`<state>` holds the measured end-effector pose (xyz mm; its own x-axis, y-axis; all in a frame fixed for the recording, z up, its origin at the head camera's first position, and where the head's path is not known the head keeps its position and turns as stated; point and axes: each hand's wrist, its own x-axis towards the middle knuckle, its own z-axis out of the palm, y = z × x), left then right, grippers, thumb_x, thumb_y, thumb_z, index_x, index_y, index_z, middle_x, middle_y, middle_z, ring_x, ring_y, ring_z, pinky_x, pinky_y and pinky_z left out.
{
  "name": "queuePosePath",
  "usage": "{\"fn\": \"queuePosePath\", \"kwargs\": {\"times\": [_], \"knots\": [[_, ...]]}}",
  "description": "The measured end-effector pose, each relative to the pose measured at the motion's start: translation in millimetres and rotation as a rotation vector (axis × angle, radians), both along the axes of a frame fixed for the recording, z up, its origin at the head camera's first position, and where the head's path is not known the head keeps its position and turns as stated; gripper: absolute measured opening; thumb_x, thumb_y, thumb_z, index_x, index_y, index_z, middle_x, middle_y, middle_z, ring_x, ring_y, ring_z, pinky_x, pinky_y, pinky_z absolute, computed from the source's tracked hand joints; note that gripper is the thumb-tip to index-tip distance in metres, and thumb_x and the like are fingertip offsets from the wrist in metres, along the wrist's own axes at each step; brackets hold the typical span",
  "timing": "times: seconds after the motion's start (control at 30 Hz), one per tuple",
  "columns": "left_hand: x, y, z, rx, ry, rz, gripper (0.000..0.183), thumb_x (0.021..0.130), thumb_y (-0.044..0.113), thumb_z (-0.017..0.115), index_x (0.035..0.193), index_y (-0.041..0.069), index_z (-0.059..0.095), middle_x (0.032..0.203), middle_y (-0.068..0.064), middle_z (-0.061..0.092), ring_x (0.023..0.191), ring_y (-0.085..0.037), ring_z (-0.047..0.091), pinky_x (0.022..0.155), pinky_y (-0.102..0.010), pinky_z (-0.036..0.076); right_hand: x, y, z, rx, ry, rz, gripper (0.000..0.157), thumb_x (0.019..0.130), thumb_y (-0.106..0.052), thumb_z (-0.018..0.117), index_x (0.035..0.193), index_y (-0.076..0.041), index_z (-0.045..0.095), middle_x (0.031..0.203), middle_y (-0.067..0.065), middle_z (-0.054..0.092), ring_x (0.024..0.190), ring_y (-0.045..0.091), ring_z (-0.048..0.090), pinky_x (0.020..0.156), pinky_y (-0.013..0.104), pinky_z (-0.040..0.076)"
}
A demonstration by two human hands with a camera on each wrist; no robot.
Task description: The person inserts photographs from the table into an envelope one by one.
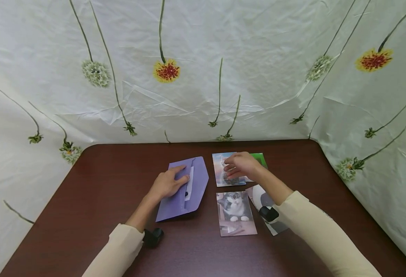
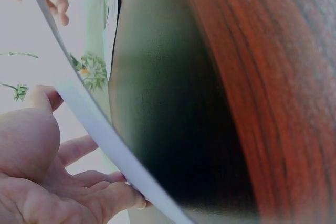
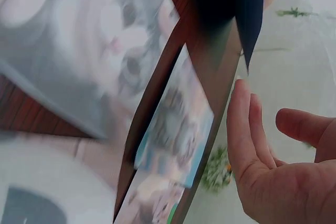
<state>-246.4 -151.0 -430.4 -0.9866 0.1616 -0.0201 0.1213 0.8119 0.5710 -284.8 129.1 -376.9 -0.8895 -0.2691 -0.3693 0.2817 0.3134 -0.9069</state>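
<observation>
My left hand (image 1: 166,185) holds a purple envelope (image 1: 201,184) by its left side, with the thumb beside the opening and the flap spread out to the right. A white card (image 1: 190,181) with a dark spot shows inside the pocket. In the left wrist view, the fingers (image 2: 113,195) meet the envelope's pale edge (image 2: 115,142), and one fingertip crosses it. My right hand (image 1: 243,164), its fingers bent and holding nothing, hovers over a pastel kitten picture card (image 1: 220,169). In the right wrist view, its thumb and fingers (image 3: 240,129) stand apart.
Partly behind the right hand lies a green-edged card (image 1: 260,159). A grey-and-white kitten card (image 1: 235,207) lies nearer, beside another picture card (image 1: 258,196) partly covered by the right wrist. A white flowered cloth (image 1: 196,96) hangs behind the dark wooden table (image 1: 120,173).
</observation>
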Motion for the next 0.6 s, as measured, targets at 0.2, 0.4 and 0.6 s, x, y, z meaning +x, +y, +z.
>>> {"fn": "queuePosePath", "kwargs": {"times": [0.2,0.4,0.6], "knots": [[-0.9,-1,0.3,0.000,-0.013,0.000,0.057,0.101,0.038,0.056,0.150,0.008,0.051,0.147,-0.023,0.054,0.133,-0.048,0.052,0.105,-0.059,0.043,-0.2,24,2.2,0.043,0.024,0.003,0.045,0.102,-0.016,0.055,0.137,0.012,0.051,0.124,0.032,0.064,0.094,0.035,0.073,0.093,0.047,0.057],[0.3,-1,0.2,-0.004,-0.022,-0.006,0.057,0.102,0.037,0.055,0.150,0.009,0.050,0.148,-0.023,0.053,0.134,-0.049,0.051,0.106,-0.059,0.042,-1.7,48,-0.2,0.072,0.008,-0.023,0.046,0.104,-0.017,0.052,0.140,0.012,0.048,0.127,0.033,0.061,0.094,0.033,0.071,0.091,0.044,0.058],[0.2,-2,1.1,0.005,-0.019,-0.007,0.057,0.102,0.037,0.056,0.150,0.008,0.051,0.147,-0.024,0.055,0.133,-0.048,0.051,0.106,-0.059,0.043,0.8,71,-2.3,0.090,-0.011,-0.036,0.047,0.103,-0.016,0.052,0.141,0.013,0.046,0.125,0.030,0.064,0.089,0.023,0.071,0.087,0.040,0.060]]}}
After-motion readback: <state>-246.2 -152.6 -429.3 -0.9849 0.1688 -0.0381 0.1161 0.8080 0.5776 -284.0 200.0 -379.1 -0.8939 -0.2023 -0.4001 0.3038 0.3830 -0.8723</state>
